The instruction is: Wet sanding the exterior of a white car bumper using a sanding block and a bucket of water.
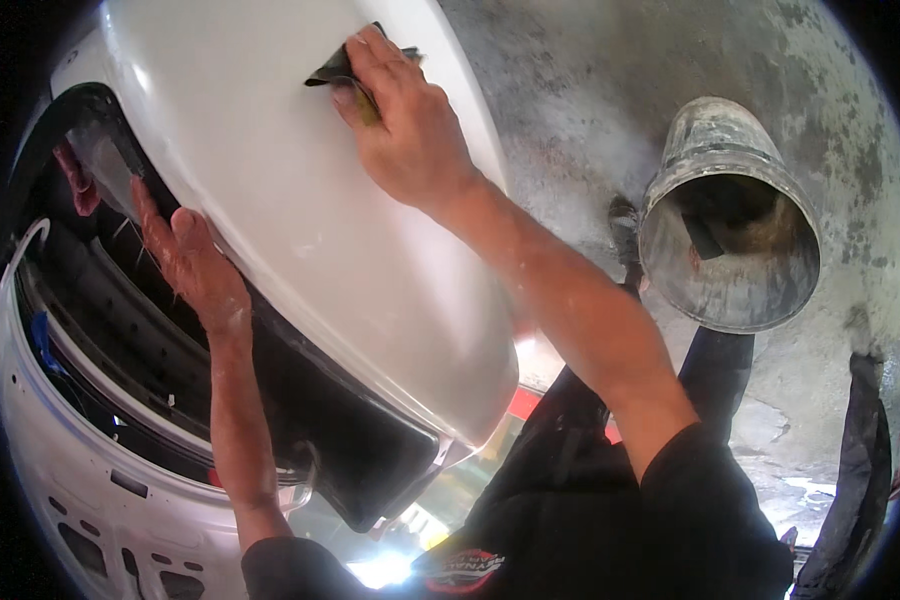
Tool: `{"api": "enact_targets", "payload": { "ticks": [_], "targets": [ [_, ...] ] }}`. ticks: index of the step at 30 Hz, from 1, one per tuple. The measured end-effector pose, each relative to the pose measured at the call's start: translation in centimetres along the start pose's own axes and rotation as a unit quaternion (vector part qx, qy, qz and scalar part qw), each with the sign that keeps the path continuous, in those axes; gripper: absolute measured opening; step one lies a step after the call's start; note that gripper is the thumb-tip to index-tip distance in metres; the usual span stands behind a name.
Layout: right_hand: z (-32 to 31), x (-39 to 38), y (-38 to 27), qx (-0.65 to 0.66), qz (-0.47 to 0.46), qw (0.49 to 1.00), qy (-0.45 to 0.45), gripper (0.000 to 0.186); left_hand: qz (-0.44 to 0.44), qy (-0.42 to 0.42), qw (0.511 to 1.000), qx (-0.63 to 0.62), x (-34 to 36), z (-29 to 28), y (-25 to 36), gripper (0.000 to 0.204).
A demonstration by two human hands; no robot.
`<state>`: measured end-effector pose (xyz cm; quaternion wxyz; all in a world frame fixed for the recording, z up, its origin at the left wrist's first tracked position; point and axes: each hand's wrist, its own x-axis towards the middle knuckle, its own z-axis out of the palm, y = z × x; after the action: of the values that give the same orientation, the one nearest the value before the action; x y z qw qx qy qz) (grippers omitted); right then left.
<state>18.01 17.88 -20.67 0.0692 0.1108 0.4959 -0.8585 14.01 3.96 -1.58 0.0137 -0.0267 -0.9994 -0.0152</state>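
Note:
A smooth white car body panel point(300, 190) fills the upper middle of the head view. On its upper part, my right hand point(400, 110) presses a dark, folded sheet that looks like sandpaper point(332, 68) against the surface. Something yellowish shows beneath the fingers; its kind is hidden. My left hand point(192, 262) lies along the black-edged rim at the panel's left side, fingers stretched out and holding nothing. Wet or whitish smears mark its wrist.
An open, stained grey bucket point(727, 255) with a dark piece inside stands on the blotchy concrete floor point(610, 90) to the right. At the lower left is bare white car bodywork point(100, 465) with cut-outs. A reddish cloth point(78, 182) hangs in the dark opening.

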Motion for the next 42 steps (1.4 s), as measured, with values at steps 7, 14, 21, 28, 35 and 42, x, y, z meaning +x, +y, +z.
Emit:
{"api": "enact_targets", "payload": {
  "ticks": [7, 14, 21, 28, 35, 42],
  "targets": [
    [1.2, -11.9, 1.9, -0.104, -0.056, 0.993, -0.023, 0.081, 0.033, -0.005, 0.999, 0.015, 0.4, -1.2, -0.2, 0.076],
    [1.4, 14.5, -4.2, -0.096, -0.140, 0.985, 0.028, 0.031, 0.062, -0.016, 0.997, 0.045, 1.3, -0.6, 0.0, 0.073],
    [3.1, -7.4, -4.5, -0.136, -0.191, 0.967, -0.099, 0.096, 0.061, -0.026, 0.994, 0.085, 2.0, -3.6, -0.2, 0.079],
    [5.7, 14.2, -10.7, -0.157, -0.241, 0.957, -0.031, 0.061, 0.063, -0.032, 0.995, 0.075, 2.2, -2.7, 0.4, 0.079],
    [6.1, 1.4, -9.8, -0.157, -0.201, 0.964, -0.070, 0.080, 0.052, -0.011, 0.995, 0.079, 2.4, -4.6, -0.3, 0.078],
    [8.0, 22.9, -16.2, -0.179, -0.162, 0.970, -0.030, 0.050, 0.047, -0.032, 0.996, 0.062, 3.1, -4.4, 0.3, 0.080]
  ]
}}
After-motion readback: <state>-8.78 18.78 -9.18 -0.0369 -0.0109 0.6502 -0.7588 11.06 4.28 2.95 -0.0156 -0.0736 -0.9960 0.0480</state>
